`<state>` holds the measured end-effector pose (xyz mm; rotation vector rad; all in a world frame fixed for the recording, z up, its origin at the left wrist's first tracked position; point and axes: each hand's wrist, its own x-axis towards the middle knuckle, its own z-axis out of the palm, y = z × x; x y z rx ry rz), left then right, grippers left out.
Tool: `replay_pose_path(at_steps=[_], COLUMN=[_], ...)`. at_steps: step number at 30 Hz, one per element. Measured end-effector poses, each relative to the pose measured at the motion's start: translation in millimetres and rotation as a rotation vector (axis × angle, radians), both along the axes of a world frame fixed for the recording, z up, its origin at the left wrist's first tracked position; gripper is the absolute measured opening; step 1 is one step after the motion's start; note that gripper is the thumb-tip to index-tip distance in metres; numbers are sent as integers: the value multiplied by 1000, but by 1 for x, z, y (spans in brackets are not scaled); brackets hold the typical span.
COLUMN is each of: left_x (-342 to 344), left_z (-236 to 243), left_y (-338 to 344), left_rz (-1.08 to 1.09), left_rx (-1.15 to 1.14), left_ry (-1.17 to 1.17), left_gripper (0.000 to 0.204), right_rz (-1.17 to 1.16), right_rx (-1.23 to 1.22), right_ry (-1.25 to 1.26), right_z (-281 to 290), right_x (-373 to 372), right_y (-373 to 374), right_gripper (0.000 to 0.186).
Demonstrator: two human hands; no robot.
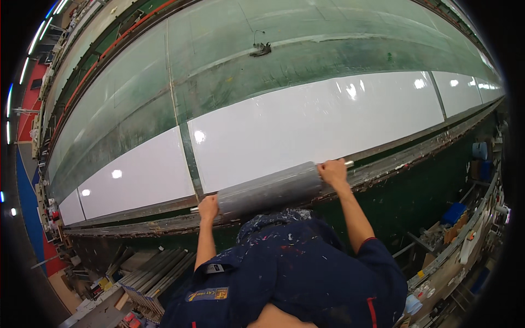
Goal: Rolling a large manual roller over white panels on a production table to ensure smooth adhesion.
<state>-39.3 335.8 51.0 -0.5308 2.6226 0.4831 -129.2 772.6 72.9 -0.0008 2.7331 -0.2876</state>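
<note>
A thick roll of grey, shiny film (268,190) lies crosswise in front of my body at the near edge of a long green table. A metal rod (349,163) runs through it and sticks out at both ends. My left hand (208,208) is closed round the rod at the roll's left end. At the right end, my right hand (333,173) grips the rod close against the roll. Just beyond the roll, a glossy white sheet (317,123) lies flat on the table.
More white sheets (139,174) lie along the green table (219,71), separated by narrow gaps. A dark crumpled scrap (261,50) rests farther back. A worn rail (404,156) follows the near edge. Stacked metal bars (158,276) stand low left; a cluttered bench (465,257) is at right.
</note>
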Motion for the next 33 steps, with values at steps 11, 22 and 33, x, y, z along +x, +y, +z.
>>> replay_pose_path(at_steps=[11, 22, 33], left_x=[-78, -299, -387], left_z=[-8, -9, -23], left_y=[105, 57, 36], left_rz=[-18, 174, -17], left_rx=[-66, 181, -117], left_ry=[313, 754, 240], left_gripper=[30, 35, 35], right_rz=[-28, -250, -203], right_rx=[104, -210, -86], right_ry=[185, 558, 154], right_z=[-13, -29, -23], right_x=[-73, -291, -397], right_y=[97, 53, 24], right_gripper=[41, 39, 40])
